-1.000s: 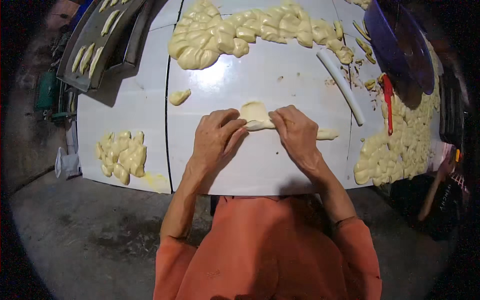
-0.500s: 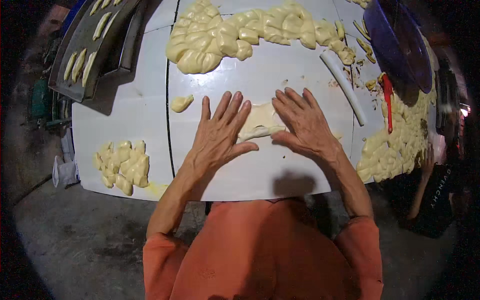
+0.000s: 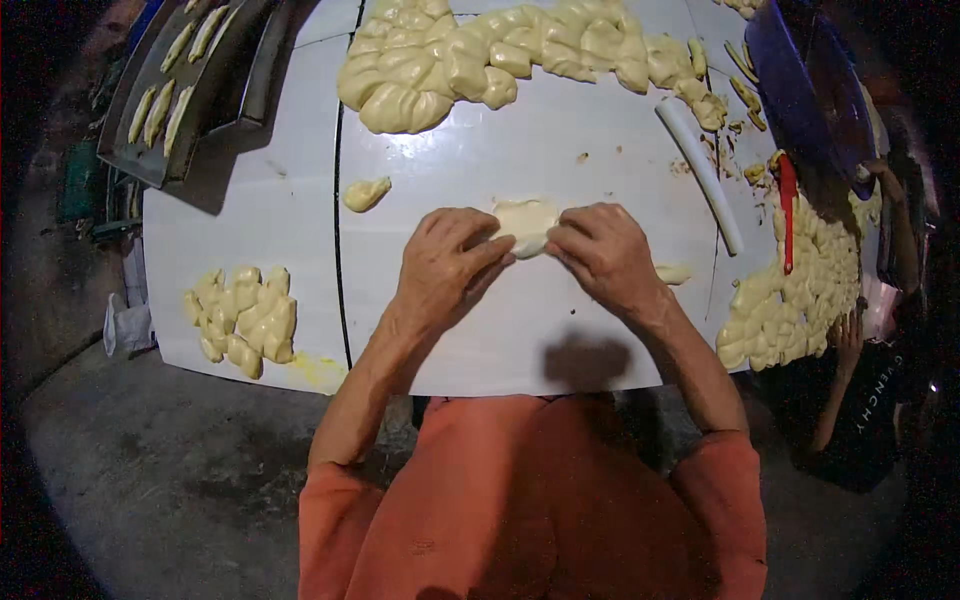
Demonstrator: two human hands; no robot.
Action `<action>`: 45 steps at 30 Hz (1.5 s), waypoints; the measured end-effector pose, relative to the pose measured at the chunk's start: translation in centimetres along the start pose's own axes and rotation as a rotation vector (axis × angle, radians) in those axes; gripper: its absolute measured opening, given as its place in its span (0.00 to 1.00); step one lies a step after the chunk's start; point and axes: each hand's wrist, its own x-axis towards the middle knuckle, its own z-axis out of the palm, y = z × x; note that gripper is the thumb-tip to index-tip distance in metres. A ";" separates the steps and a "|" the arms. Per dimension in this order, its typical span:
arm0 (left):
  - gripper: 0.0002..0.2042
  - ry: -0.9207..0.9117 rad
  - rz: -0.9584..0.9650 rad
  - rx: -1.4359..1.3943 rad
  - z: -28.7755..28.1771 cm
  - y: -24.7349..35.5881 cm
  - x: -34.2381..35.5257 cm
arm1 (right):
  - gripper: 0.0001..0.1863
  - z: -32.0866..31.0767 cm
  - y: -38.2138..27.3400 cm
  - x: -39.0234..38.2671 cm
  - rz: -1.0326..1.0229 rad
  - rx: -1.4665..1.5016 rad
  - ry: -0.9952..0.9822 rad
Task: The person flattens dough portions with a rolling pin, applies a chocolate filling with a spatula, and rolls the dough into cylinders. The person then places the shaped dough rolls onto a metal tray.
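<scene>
In front of me a flattened piece of pale dough [image 3: 527, 217] lies on the white table, its near edge folded into a roll. My left hand [image 3: 447, 258] pinches the left end of that edge between thumb and fingertips. The right end is pinched the same way by my right hand [image 3: 604, 250]. A small dough lump [image 3: 366, 194] sits alone beyond my left hand. Partly behind my right wrist shows a small pale strip [image 3: 673, 273]. A white rolling pin [image 3: 700, 177] rests slantwise to the right of my right hand.
Many dough pieces [image 3: 480, 65] line the far side; another cluster [image 3: 243, 317] lies near left. Metal trays [image 3: 150, 160] with dough strips stand far left. At right are a purple basin [image 3: 815, 100], a red-handled tool [image 3: 787, 210], spread dough pieces [image 3: 790, 295] and another person's hand [image 3: 850, 330].
My hands, spread flat beside the dough before, have curled and now pinch the near edge's two ends. The other person's arm has come to the basin's rim at the right.
</scene>
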 end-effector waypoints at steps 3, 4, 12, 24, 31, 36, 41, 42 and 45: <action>0.13 0.085 -0.064 0.023 -0.3 0.3 0.0 | 0.12 0.1 0.3 0.0 0.068 -0.017 0.054; 0.13 0.089 -0.101 0.021 -0.8 1.1 0.0 | 0.13 -0.1 -0.3 -0.1 0.029 0.002 0.098; 0.16 0.125 -0.190 0.134 -0.2 1.5 -0.4 | 0.18 0.2 -0.7 0.1 0.031 -0.085 0.087; 0.14 0.080 -0.086 0.268 0.3 1.2 0.5 | 0.17 1.5 -0.1 1.0 -0.005 -0.140 0.128; 0.16 0.064 -0.172 0.184 -0.3 0.4 2.1 | 0.19 1.2 0.0 1.9 0.116 -0.087 0.142; 0.15 -0.017 -0.164 0.107 -0.1 0.2 2.4 | 0.20 1.6 0.3 2.4 0.042 -0.171 0.088; 0.10 -0.020 -0.189 0.047 -0.5 0.4 3.6 | 0.19 0.6 0.5 2.8 -0.003 -0.059 0.071; 0.10 -0.006 -0.165 0.047 -0.4 0.4 3.8 | 0.17 0.9 0.8 2.4 -0.019 -0.064 0.084; 0.09 -0.035 -0.173 0.069 -0.2 0.4 4.0 | 0.12 0.4 1.7 3.5 0.063 0.039 -0.090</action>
